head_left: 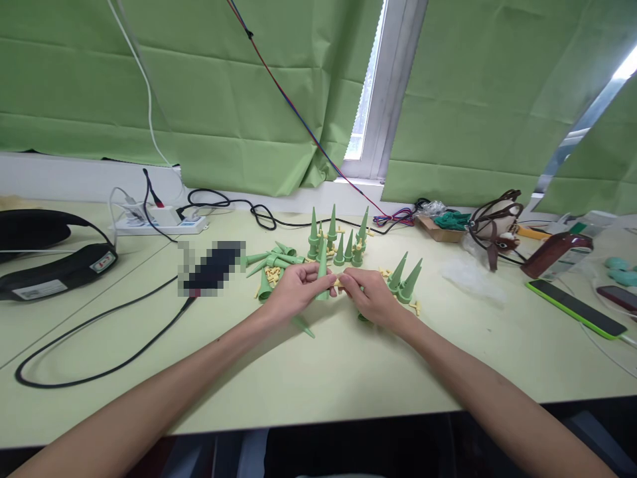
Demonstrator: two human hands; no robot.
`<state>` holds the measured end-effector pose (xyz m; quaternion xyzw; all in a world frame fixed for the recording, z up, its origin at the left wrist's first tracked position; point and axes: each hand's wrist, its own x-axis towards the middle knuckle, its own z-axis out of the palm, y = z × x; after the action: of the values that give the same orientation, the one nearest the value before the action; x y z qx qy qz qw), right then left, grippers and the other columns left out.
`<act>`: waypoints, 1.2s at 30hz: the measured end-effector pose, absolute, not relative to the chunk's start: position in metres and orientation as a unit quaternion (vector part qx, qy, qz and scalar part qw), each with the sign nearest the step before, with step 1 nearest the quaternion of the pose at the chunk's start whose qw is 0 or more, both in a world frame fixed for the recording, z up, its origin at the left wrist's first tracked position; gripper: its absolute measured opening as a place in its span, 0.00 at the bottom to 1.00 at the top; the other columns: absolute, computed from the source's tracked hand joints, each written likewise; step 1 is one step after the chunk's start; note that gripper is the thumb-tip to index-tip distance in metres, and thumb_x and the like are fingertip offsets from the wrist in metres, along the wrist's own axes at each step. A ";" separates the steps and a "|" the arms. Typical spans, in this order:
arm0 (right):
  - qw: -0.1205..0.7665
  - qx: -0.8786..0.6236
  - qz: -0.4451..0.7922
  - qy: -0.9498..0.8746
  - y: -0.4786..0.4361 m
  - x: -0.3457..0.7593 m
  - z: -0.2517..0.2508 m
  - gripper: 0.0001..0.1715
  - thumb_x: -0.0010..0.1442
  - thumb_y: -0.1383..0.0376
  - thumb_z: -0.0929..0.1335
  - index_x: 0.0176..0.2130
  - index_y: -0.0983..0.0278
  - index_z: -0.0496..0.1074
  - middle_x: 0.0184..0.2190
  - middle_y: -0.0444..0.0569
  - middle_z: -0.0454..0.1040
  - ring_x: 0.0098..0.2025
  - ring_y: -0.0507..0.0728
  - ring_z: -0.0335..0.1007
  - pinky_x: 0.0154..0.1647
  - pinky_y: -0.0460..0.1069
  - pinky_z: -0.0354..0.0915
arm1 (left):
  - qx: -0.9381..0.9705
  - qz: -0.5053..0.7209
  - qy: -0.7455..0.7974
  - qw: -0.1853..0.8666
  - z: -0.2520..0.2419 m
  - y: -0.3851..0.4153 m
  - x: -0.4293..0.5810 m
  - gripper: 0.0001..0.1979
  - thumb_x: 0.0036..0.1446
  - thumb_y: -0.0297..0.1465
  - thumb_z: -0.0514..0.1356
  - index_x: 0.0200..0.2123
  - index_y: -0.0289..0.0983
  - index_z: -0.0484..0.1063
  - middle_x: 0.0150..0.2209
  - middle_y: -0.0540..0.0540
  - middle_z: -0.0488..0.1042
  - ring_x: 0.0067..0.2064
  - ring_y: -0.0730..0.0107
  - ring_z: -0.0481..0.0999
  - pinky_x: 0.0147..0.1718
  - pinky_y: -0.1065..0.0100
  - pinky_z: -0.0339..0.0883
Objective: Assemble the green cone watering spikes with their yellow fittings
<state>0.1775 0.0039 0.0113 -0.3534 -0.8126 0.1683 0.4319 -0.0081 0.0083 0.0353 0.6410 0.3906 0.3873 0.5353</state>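
My left hand is closed around a green plastic cone-shaped spike, its point up. A small yellow plastic piece is pinched in the fingers of my right hand, touching or very close to the side of the spike; the exact contact is hidden by my fingers. Left of my hands lies a heap of loose green spikes with small yellow pieces among them. Several green spikes stand upright behind my hands, some with yellow pieces on them. More upright spikes are just right of my right hand.
A blurred dark device with a black cable lies left. A power strip stands at the back. Right are a clear plastic bag, a green-edged phone, a brown bottle and a cardboard box.
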 end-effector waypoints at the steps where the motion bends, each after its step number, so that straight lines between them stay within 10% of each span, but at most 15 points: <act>1: 0.438 -0.355 0.170 -0.808 0.003 0.177 0.012 0.22 0.71 0.60 0.58 0.27 0.63 0.66 0.21 0.42 0.65 0.24 0.50 0.59 0.29 0.46 0.57 | 0.636 0.390 0.392 0.539 0.036 0.009 -0.008 0.17 0.53 0.43 0.66 0.34 0.33 0.76 0.27 0.49 0.76 0.16 0.86 0.49 0.13 0.74 0.40; 7: 0.458 -0.326 0.198 -0.803 -0.001 0.176 0.015 0.08 0.67 0.63 0.64 0.46 0.62 0.68 0.34 0.48 0.77 0.33 0.52 0.69 0.30 0.45 0.63 | 0.594 0.420 0.406 0.553 0.036 0.009 -0.009 0.18 0.52 0.44 0.66 0.32 0.34 0.74 0.27 0.49 0.75 0.16 0.87 0.48 0.13 0.74 0.38; 25: 0.423 -0.353 0.172 -0.816 0.006 0.178 0.010 0.24 0.71 0.59 0.58 0.26 0.64 0.66 0.19 0.41 0.63 0.22 0.49 0.57 0.29 0.46 0.56 | 0.658 0.399 0.387 0.508 0.032 0.009 -0.009 0.13 0.57 0.40 0.63 0.32 0.35 0.75 0.28 0.49 0.78 0.20 0.81 0.65 0.16 0.74 0.50; 36: 0.446 -0.335 0.195 -0.807 -0.003 0.175 0.018 0.08 0.68 0.61 0.62 0.43 0.62 0.68 0.31 0.46 0.76 0.29 0.52 0.66 0.28 0.46 0.61 | 0.647 0.433 0.394 0.489 0.031 0.009 -0.009 0.16 0.56 0.44 0.63 0.32 0.35 0.75 0.28 0.47 0.78 0.20 0.78 0.66 0.18 0.73 0.54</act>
<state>0.1753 -0.0034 0.0182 -0.3345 -0.8071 0.1952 0.4457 -0.0089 0.0088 0.0309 0.6466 0.3938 0.4335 0.4889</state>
